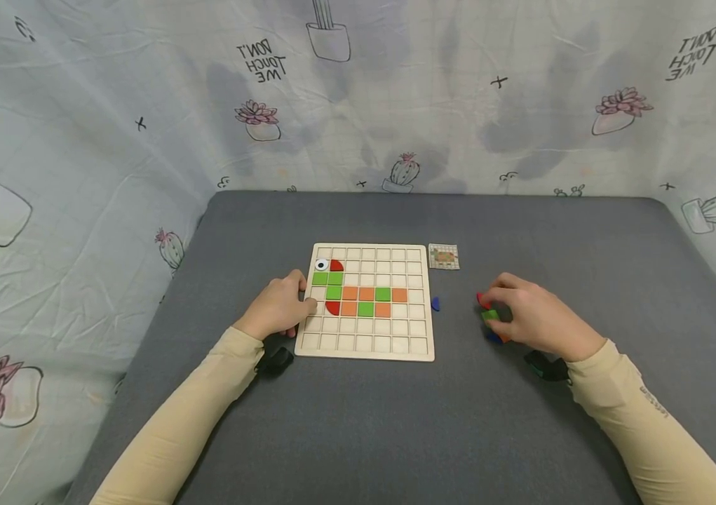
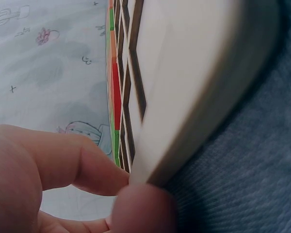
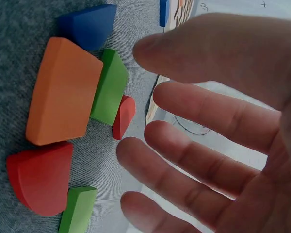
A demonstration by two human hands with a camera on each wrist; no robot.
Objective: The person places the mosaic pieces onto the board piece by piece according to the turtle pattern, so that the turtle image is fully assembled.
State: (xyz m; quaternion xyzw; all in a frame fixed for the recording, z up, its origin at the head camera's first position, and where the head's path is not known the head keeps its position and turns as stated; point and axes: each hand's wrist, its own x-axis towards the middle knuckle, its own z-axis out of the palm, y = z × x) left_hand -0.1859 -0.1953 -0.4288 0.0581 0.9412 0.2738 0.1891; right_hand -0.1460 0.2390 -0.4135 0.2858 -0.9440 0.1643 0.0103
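Observation:
My left hand (image 1: 278,305) pinches the left edge of a pale wooden grid board (image 1: 383,345), thumb over the rim. In the left wrist view the fingertips meet at the board's edge. Green, orange and red flat pieces fill part of the grid, with a white eye piece (image 1: 321,265) at upper left. Over a small pile of pieces right of the board is my right hand (image 1: 537,315), fingers spread and apart in the right wrist view. Below it lie an orange square (image 3: 68,92), a green square (image 3: 110,87), a blue rounded piece (image 3: 89,26) and a red rounded piece (image 3: 41,177).
A small pattern card (image 1: 444,257) lies at the board's upper right corner. One blue piece (image 1: 435,304) sits just off its right edge. The grey table (image 1: 358,428) reaches back to a printed curtain (image 1: 358,140) behind and at the left.

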